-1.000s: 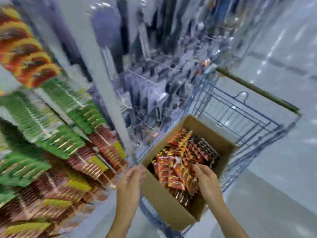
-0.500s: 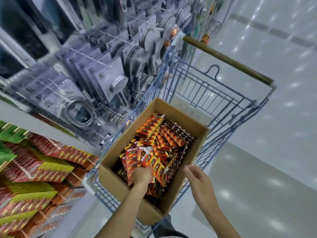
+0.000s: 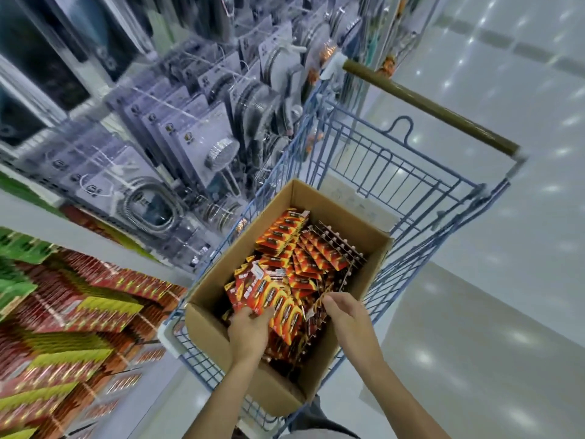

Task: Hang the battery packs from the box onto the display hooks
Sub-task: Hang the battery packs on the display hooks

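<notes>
Head view: the box (image 3: 218, 340) stands in the near end of the blue cart (image 3: 408, 172), and the battery packs (image 3: 294, 258) fill it in loose overlapping rows. The left hand (image 3: 250, 329) is at the near-left corner of the box, fingers curled onto the near edge of a fanned bundle, their tips hidden under the cards. The right hand (image 3: 346, 315) is just inside the near-right wall, fingers bent with tips touching the packs; whether they pinch anything cannot be told. To lift cleanly, square the fan into one stack between both hands before raising it, so that no card slides back into the box. The fanned row runs from the left wall toward the near-right corner; each card's long axis appears to lie across that row, toward the far-right wall. Which end carries the hanging hole is too blurred to tell, so check it and turn all holes one way before moving to the hanging stock (image 3: 72, 315) left of the cart.
</notes>
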`<state>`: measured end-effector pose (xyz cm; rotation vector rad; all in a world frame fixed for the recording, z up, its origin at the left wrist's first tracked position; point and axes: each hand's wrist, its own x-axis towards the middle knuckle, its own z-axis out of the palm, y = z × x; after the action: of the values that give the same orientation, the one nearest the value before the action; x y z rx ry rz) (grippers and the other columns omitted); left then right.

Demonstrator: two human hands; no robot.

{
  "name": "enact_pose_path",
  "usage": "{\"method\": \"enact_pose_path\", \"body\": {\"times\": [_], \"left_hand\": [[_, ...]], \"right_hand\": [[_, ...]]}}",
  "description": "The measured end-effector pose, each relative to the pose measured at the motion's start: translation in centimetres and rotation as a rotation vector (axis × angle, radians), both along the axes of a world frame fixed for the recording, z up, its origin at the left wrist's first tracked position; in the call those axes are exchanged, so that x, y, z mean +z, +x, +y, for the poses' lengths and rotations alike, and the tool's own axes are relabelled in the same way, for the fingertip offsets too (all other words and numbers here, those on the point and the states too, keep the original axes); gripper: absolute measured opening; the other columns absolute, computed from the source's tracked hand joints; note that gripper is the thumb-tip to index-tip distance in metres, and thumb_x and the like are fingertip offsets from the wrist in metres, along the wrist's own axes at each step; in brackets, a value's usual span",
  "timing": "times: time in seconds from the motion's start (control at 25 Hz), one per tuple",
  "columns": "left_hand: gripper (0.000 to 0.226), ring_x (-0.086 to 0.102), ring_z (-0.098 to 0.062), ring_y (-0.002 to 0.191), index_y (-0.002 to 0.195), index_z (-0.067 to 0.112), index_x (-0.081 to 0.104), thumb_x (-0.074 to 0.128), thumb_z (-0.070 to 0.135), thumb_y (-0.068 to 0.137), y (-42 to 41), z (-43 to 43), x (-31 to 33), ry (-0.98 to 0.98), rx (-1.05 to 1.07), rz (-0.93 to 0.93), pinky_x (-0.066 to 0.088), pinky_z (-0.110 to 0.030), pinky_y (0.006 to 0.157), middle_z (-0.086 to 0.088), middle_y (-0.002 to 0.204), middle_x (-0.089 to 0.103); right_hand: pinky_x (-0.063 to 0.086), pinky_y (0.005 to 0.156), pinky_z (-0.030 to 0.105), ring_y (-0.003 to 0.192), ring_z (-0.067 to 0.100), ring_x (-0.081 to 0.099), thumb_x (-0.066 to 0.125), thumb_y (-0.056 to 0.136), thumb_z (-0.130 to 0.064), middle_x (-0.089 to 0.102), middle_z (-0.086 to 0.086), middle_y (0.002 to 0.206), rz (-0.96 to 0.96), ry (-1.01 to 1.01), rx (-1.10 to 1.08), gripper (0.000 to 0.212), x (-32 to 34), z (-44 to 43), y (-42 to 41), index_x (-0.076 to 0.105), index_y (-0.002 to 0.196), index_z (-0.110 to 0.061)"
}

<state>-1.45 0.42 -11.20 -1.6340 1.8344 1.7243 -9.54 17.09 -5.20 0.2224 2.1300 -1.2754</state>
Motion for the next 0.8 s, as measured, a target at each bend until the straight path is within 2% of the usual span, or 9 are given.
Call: {"method": "enact_pose_path", "body": {"times": [0.12, 0.24, 0.32, 0.4, 0.48, 0.6, 0.64, 0.72, 0.8], "left_hand": [[0.005, 0.075, -0.016, 0.086, 0.093, 0.023, 0.073, 0.074, 0.027, 0.096, 2.4, -1.3, 5.1, 0.009, 0.121, 0.140, 0.061, -0.051, 0.088, 0.007, 0.088, 0.078], [0.007, 0.075, -0.005, 0.074, 0.099, 0.029, 0.073, 0.071, 0.022, 0.097, 4.5, -2.9, 8.7, 0.035, 0.214, 0.274, 0.056, -0.037, 0.075, 0.014, 0.083, 0.079], [0.010, 0.077, -0.009, 0.074, 0.105, 0.024, 0.074, 0.070, 0.019, 0.097, 5.7, -4.2, 9.9, 0.104, 0.337, 0.323, 0.055, -0.036, 0.074, 0.008, 0.087, 0.081], [0.015, 0.078, -0.014, 0.078, 0.111, 0.019, 0.075, 0.068, 0.019, 0.098, 7.2, -5.5, 10.6, 0.147, 0.415, 0.343, 0.054, -0.038, 0.077, -0.001, 0.096, 0.081], [0.016, 0.078, -0.016, 0.081, 0.112, 0.019, 0.075, 0.066, 0.021, 0.099, 8.6, -6.4, 11.0, 0.169, 0.448, 0.354, 0.055, -0.041, 0.084, -0.004, 0.100, 0.081], [0.018, 0.078, -0.017, 0.081, 0.115, 0.019, 0.073, 0.066, 0.022, 0.099, 10.3, -7.0, 11.4, 0.180, 0.482, 0.353, 0.057, -0.043, 0.086, -0.004, 0.099, 0.081], [0.018, 0.079, -0.017, 0.080, 0.115, 0.019, 0.072, 0.065, 0.022, 0.099, 10.7, -7.2, 11.4, 0.191, 0.492, 0.359, 0.059, -0.040, 0.079, -0.004, 0.098, 0.081], [0.018, 0.079, -0.019, 0.078, 0.117, 0.018, 0.071, 0.064, 0.021, 0.100, 11.5, -7.6, 11.7, 0.221, 0.509, 0.369, 0.061, -0.034, 0.064, -0.005, 0.098, 0.081], [0.019, 0.079, -0.022, 0.079, 0.118, 0.019, 0.071, 0.064, 0.021, 0.100, 12.3, -8.0, 12.3, 0.241, 0.516, 0.392, 0.062, -0.033, 0.060, -0.006, 0.100, 0.081]], "right_hand": [[0.044, 0.090, 0.029, 0.106, 0.014, 0.059, 0.056, 0.102, -0.043, 0.062, -0.007, 0.113, -0.148, 0.080, 0.124, 0.026, -2.9, -3.6, -1.9, 0.057, 0.120, -0.024], [0.045, 0.098, 0.032, 0.112, 0.023, 0.059, 0.063, 0.096, -0.042, 0.060, -0.002, 0.119, -0.306, 0.126, 0.220, 0.043, -6.8, -7.6, -3.0, 0.052, 0.128, -0.015], [0.044, 0.107, 0.037, 0.119, 0.026, 0.058, 0.069, 0.091, -0.048, 0.055, 0.003, 0.134, -0.332, 0.247, 0.226, 0.061, -8.8, -9.8, -3.0, 0.045, 0.135, -0.014], [0.028, 0.118, 0.048, 0.133, 0.032, 0.049, 0.073, 0.083, -0.060, 0.043, 0.011, 0.148, -0.310, 0.442, 0.217, 0.092, -9.7, -11.0, -2.5, 0.032, 0.149, -0.010], [0.018, 0.120, 0.052, 0.136, 0.033, 0.047, 0.076, 0.076, -0.065, 0.044, 0.012, 0.148, -0.250, 0.519, 0.215, 0.103, -11.1, -11.1, -2.2, 0.030, 0.149, -0.009], [0.027, 0.118, 0.053, 0.129, 0.033, 0.052, 0.082, 0.060, -0.068, 0.055, 0.009, 0.138, -0.275, 0.422, 0.188, 0.113, -11.5, -10.0, -1.7, 0.035, 0.147, -0.014], [0.036, 0.115, 0.052, 0.123, 0.032, 0.056, 0.085, 0.058, -0.062, 0.058, 0.007, 0.133, -0.295, 0.331, 0.164, 0.110, -10.9, -9.7, -1.5, 0.039, 0.146, -0.014], [0.048, 0.102, 0.044, 0.103, 0.025, 0.062, 0.089, 0.067, -0.040, 0.064, 0.004, 0.114, -0.318, 0.138, 0.071, 0.081, -8.6, -9.1, -0.7, 0.050, 0.132, -0.010], [0.049, 0.084, 0.037, 0.088, 0.020, 0.060, 0.086, 0.078, -0.024, 0.060, 0.001, 0.100, -0.358, -0.005, 0.017, 0.057, -5.9, -8.6, 0.2, 0.049, 0.120, -0.015]]}}
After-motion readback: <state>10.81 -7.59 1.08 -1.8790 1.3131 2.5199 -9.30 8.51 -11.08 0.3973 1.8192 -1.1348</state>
